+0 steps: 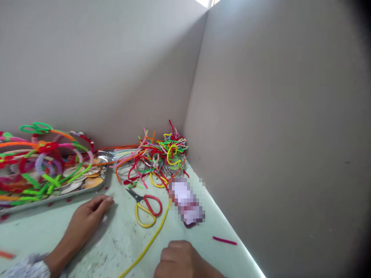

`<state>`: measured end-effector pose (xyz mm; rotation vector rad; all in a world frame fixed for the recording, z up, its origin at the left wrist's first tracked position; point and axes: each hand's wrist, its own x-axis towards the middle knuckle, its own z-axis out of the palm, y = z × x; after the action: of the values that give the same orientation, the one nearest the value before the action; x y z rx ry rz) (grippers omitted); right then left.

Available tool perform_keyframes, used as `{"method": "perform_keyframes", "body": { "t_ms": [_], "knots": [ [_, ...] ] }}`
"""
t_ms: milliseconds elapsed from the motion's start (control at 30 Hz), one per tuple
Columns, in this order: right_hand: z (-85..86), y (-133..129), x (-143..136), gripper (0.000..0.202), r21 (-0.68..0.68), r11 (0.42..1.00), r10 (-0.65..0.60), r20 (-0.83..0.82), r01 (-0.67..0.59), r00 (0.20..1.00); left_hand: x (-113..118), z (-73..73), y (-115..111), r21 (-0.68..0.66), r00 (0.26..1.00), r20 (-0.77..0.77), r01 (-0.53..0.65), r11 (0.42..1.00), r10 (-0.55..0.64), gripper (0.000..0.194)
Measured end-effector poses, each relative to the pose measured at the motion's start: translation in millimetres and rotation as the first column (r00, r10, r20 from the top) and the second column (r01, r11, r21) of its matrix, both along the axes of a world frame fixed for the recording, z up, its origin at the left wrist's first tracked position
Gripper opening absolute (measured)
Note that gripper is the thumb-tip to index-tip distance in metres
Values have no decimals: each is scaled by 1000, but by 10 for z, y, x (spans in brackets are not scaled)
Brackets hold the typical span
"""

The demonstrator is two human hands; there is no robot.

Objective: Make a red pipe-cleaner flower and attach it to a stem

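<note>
My left hand [92,213] rests low over the left part of the table, thumb and index finger pressed together. Whatever may be between those fingertips is too small to make out. My right hand [180,259] is curled into a fist at the bottom of the view, its fingertips hidden beneath. Between the hands, a yellow pipe cleaner [147,248] runs across the table. Beyond it lie scissors [147,208] with one red and one yellow handle, blades pointing to the upper left. A short dark-pink pipe cleaner piece [225,241] lies right of my right hand.
A metal tray [55,200] on the left holds shell-like pieces and colourful pipe-cleaner headbands [46,154]. A tangled heap of pipe cleaners [162,154] sits in the corner against grey walls [261,116]. A pixelated phone-like object [187,200] lies near the table's right edge.
</note>
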<state>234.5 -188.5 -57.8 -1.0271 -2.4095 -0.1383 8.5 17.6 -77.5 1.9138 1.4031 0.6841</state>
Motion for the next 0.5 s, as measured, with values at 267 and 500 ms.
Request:
{"method": "perform_keyframes", "body": {
  "t_ms": [267,500],
  "knots": [
    [70,45,-17,27,32,999,10,-11,-9,1000,-11,-8,-29,-39,1000,-2,-29,999,29,41],
    [156,-16,181,44,107,980,-162,-46,166,986,-19,3,-39,-45,999,-23,-41,998,40,44]
  ]
}}
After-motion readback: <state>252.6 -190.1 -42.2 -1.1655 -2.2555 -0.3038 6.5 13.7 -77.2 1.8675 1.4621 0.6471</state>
